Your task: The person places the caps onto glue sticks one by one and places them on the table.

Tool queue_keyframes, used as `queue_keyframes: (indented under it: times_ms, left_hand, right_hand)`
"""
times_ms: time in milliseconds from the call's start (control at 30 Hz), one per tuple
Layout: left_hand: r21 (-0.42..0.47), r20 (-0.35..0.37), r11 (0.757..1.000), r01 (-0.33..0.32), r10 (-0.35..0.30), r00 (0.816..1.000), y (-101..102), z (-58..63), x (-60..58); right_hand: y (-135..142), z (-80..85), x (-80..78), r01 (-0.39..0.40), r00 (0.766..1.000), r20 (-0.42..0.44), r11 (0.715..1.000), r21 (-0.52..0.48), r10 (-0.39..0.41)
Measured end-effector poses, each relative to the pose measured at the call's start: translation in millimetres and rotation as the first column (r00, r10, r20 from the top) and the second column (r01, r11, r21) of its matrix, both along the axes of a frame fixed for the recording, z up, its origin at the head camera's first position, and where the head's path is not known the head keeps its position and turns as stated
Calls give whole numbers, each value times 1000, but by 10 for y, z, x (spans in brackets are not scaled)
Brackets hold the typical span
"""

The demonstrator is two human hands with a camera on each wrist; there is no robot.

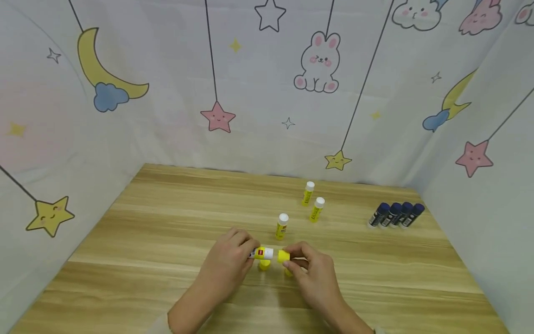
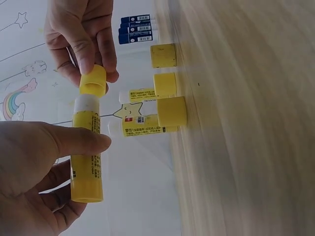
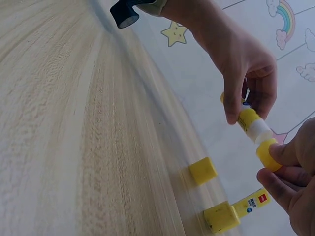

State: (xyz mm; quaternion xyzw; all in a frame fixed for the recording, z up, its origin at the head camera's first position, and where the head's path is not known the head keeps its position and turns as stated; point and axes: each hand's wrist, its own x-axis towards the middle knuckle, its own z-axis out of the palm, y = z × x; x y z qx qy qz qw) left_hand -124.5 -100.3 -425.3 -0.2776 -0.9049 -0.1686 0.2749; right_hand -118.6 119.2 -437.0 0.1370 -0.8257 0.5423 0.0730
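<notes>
My left hand (image 1: 229, 257) grips a yellow glue stick (image 2: 86, 152) lying sideways in the head view, its white end pointing right. The thumb lies along the label. Facing that end, my right hand (image 1: 314, 273) pinches a small yellow cap (image 1: 283, 256) between thumb and fingers. A narrow gap separates cap and glue stick in the head view. Below the hands, yellow caps stand on the table, one by the left fingers (image 1: 264, 265), another partly hidden by the right hand (image 1: 289, 272). The left wrist view shows a third cap (image 2: 172, 111).
Three yellow glue sticks with white tops stand beyond the hands, the nearest glue stick (image 1: 281, 227) just past them. Several dark blue glue sticks (image 1: 392, 215) stand in a row at the right. A printed cloth (image 1: 258, 148) borders the wooden table (image 1: 167, 208).
</notes>
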Motion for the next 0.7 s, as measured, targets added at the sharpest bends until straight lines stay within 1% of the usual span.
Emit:
queue_keyframes:
  times_ms: [167, 300, 467, 700]
  left_hand:
    - [7, -11, 1000, 8, -8, 1000, 15, -4, 7]
    - [12, -1, 1000, 9, -9, 1000, 23, -24, 15]
    - [14, -8, 1000, 12, -12, 1000, 35, -30, 16]
    - [7, -19, 1000, 16, -16, 1000, 44, -56, 14]
  right_hand:
    - [-16, 19, 0, -7, 1000, 0, 1000, 1, 7]
    - [-33, 27, 9, -15, 1000, 5, 1000, 6, 15]
    - [-44, 34, 19, -19, 1000, 4, 1000, 12, 19]
    - [-42, 8, 28, -25, 1000, 2, 1000, 5, 25]
